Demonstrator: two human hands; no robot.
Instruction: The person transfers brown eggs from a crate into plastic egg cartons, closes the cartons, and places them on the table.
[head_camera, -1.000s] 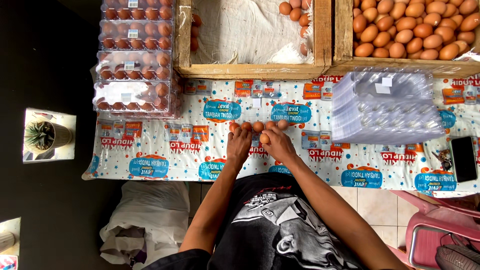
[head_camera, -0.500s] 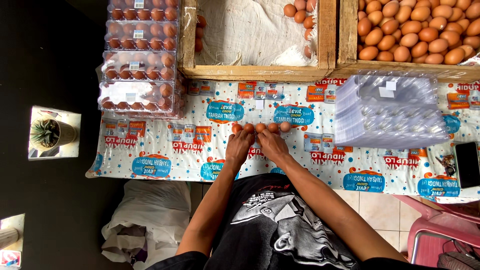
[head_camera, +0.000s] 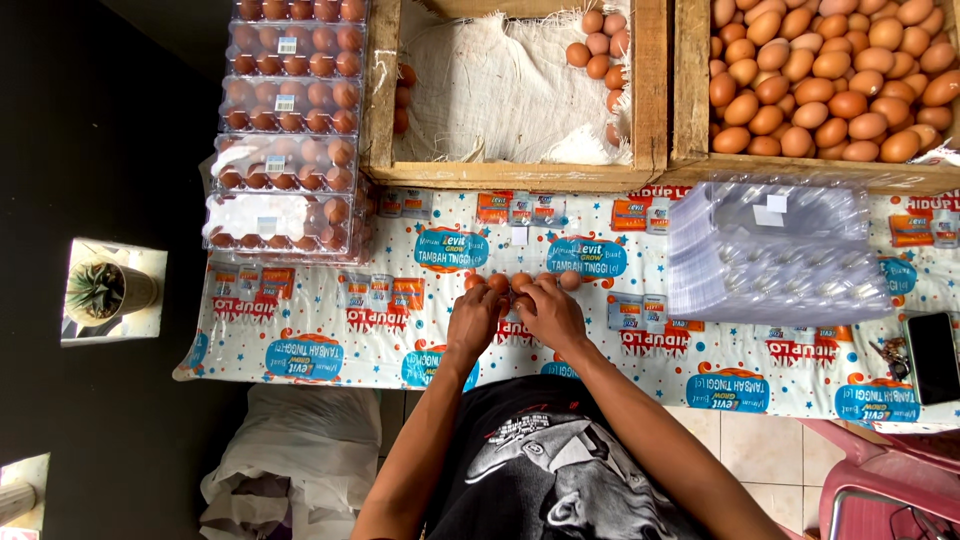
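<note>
- Centrally, the left hand (head_camera: 472, 318) and right hand (head_camera: 548, 312) rest side by side on a table covered in white printed plastic sheeting (head_camera: 330, 320), fingers curled over a short row of brown eggs (head_camera: 497, 283).
- Both hands are partly closed on the eggs; whether the eggs sit in a tray beneath them cannot be told.
- Near table edge runs just below the wrists (the person's black printed shirt (head_camera: 540, 470) presses close to it).
- Open sheeting lies to the left of the hands.
- Right, near the right hand: a stack of empty clear plastic egg cartons (head_camera: 775, 250).
- Far left: clear cartons filled with brown eggs (head_camera: 285, 130), stacked.
- Beyond the hands: a wooden crate lined with white cloth (head_camera: 500, 90), few eggs inside, and a wooden crate heaped with brown eggs (head_camera: 830, 80).
- A black phone (head_camera: 932, 357) lies at the right edge.
</note>
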